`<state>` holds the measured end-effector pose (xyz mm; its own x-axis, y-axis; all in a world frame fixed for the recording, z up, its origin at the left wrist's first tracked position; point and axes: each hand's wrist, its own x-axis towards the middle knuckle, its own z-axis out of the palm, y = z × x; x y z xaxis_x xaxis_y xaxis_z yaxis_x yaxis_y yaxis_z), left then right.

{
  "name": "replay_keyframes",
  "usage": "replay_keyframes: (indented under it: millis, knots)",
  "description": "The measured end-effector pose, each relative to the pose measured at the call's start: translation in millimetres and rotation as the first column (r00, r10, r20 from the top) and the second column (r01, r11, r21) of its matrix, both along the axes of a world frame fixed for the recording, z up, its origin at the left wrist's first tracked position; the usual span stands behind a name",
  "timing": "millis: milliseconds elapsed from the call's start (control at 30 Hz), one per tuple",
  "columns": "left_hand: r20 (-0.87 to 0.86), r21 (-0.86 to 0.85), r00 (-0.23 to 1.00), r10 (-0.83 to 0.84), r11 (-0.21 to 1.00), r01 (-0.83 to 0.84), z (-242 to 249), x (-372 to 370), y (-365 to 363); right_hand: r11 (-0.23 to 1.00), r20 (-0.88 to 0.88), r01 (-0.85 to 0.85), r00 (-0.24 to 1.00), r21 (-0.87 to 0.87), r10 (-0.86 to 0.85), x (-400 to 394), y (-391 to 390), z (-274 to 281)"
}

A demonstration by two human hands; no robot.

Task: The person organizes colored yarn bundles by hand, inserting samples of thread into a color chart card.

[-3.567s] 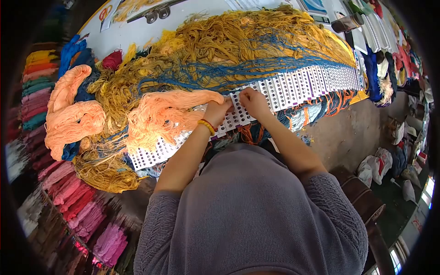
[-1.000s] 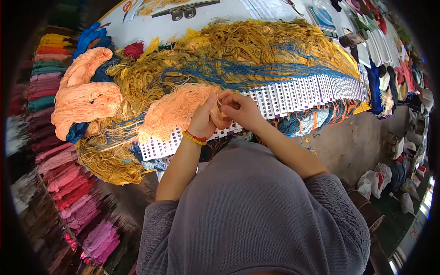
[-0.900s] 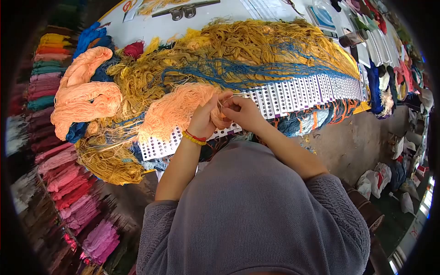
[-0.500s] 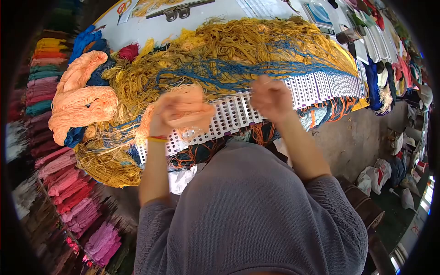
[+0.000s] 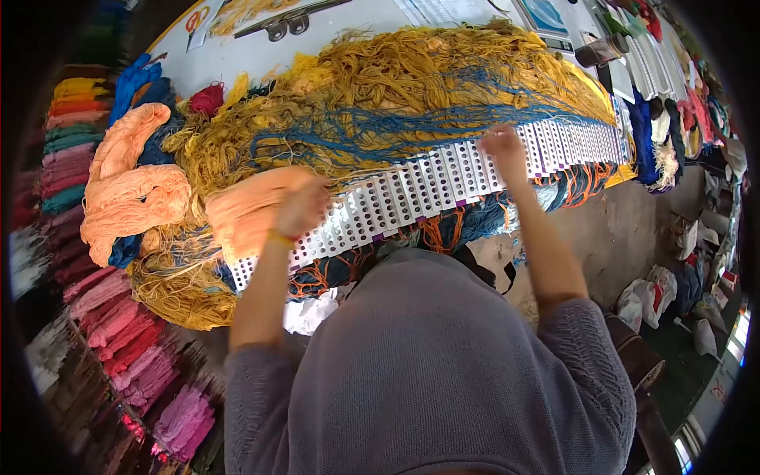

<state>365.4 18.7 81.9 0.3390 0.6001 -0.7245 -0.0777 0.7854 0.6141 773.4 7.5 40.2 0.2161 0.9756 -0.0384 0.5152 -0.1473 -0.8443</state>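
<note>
My left hand (image 5: 302,207) is closed at the right end of a peach yarn skein (image 5: 252,207), which hangs over the left part of a long row of white cards with punched holes (image 5: 427,186). Farther right, over the same cards, my right hand (image 5: 504,146) has its fingers curled together; anything between them is too small to make out. Behind both hands lies a big heap of mustard-yellow yarn (image 5: 396,75), with loose blue strands (image 5: 380,123) running across its front.
More peach skeins (image 5: 134,190) lie at the table's left end, near a dark red yarn ball (image 5: 207,100). Scissors (image 5: 196,19) and a dark cup (image 5: 602,51) are on the tabletop. Skeins in many colours (image 5: 71,150) hang at left; plastic bags (image 5: 653,297) sit on the floor at right.
My right hand has moved right and slightly away from me, widening the gap between the hands. The peach skein by my left hand has swung left and spread out flatter.
</note>
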Motion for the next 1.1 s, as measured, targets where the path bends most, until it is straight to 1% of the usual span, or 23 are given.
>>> replay_keyframes:
  millis: [33, 67, 100, 133, 167, 200, 233, 267, 300, 333, 500, 533, 600, 733, 800, 833, 900, 933, 967, 1000, 1033, 1067, 1100]
  knots:
    - [0.158, -0.090, 0.985, 0.067, 0.994, -0.053, -19, 43, -5, 0.991, -0.247, 0.056, 0.965, -0.122, -0.085, -33, -6, -6]
    - [0.105, 0.034, 0.993, -0.047, 0.998, 0.044, -31, 75, -9, 0.985, -0.230, 0.038, 0.970, -0.169, -0.077, -55, -13, -6]
    - [0.033, 0.155, 0.989, -0.145, 0.978, 0.139, -42, 107, -14, 0.978, -0.182, -0.072, 0.983, -0.193, 0.036, -66, -16, -9]
    - [0.049, 0.058, 0.995, -0.082, 0.995, 0.079, -50, 131, -15, 0.984, -0.092, -0.078, 0.994, -0.160, 0.064, -75, -20, -15]
    - [-0.068, 0.039, 0.990, -0.122, 0.991, 0.125, -61, 143, -13, 0.981, -0.066, -0.098, 0.994, -0.165, 0.088, -81, -21, -13]
    - [-0.182, 0.014, 0.970, -0.161, 0.986, 0.166, -59, 152, -9, 0.978, -0.040, -0.119, 0.993, -0.172, 0.114, -84, -20, -12]
    - [-0.230, 0.007, 0.958, -0.173, 0.984, 0.179, -43, 158, -4, 0.970, -0.004, -0.149, 0.989, -0.193, 0.151, -83, -19, -15]
    - [-0.231, 0.002, 0.957, -0.176, 0.983, 0.182, -52, 161, -5, 0.960, 0.030, -0.178, 0.982, -0.214, 0.189, -83, -18, -19]
    - [-0.228, 0.112, 0.962, -0.150, 0.977, 0.179, -58, 163, -4, 0.972, 0.067, -0.178, 0.979, -0.153, 0.190, -84, -17, -18]
    - [-0.223, 0.222, 0.967, -0.125, 0.959, 0.175, -63, 165, -4, 0.972, 0.063, -0.176, 0.980, -0.155, 0.188, -84, -17, -18]
    - [-0.276, 0.163, 0.956, -0.101, 0.975, 0.150, -67, 180, -1, 0.978, 0.118, -0.171, 0.976, -0.117, 0.184, -85, -14, -20]
    - [-0.316, 0.219, 0.945, -0.088, 0.962, 0.163, -66, 183, 0, 0.978, 0.118, -0.169, 0.976, -0.121, 0.183, -86, -14, -20]
    - [-0.405, 0.326, 0.912, -0.067, 0.921, 0.212, -68, 187, 4, 0.979, 0.201, -0.182, 0.960, -0.093, 0.197, -88, -12, -18]
    - [-0.448, 0.279, 0.892, -0.060, 0.939, 0.203, -75, 190, 4, 0.976, 0.178, -0.193, 0.962, -0.097, 0.208, -86, -11, -17]
    - [-0.419, 0.319, 0.907, -0.050, 0.927, 0.199, -75, 187, 4, 0.976, 0.038, -0.181, 0.982, -0.119, 0.187, -84, -12, -13]
    - [-0.418, 0.317, 0.907, -0.053, 0.927, 0.200, -71, 183, 4, 0.976, 0.038, -0.180, 0.982, -0.121, 0.185, -83, -13, -10]
    - [-0.150, 0.302, 0.989, -0.015, 0.951, 0.060, -49, 169, 4, 0.979, -0.016, -0.158, 0.987, -0.131, 0.158, -80, -14, -5]
    - [0.008, -0.006, 0.996, -0.088, 0.996, 0.088, -27, 158, 11, 0.979, -0.017, -0.155, 0.988, -0.131, 0.154, -79, -15, -13]
    - [0.006, -0.009, 0.996, -0.088, 0.996, 0.088, -18, 155, 12, 0.981, 0.090, -0.186, 0.978, -0.056, 0.190, -78, -17, -25]
    - [0.214, -0.082, 0.977, 0.010, 0.997, 0.007, -12, 154, 14, 0.974, 0.201, -0.225, 0.955, 0.019, 0.217, -79, -15, -24]
    - [0.406, -0.167, 0.906, 0.118, 0.985, -0.053, -10, 153, 16, 0.974, 0.202, -0.225, 0.955, 0.022, 0.216, -78, -14, -21]
    - [0.407, -0.188, 0.908, 0.094, 0.982, -0.017, -19, 153, 16, 0.967, -0.084, -0.186, 0.981, -0.171, 0.174, -75, -13, -19]
    - [0.245, -0.117, 0.966, -0.076, 0.987, 0.108, -25, 157, 16, 0.912, -0.349, -0.197, 0.935, -0.360, 0.065, -75, -12, -14]
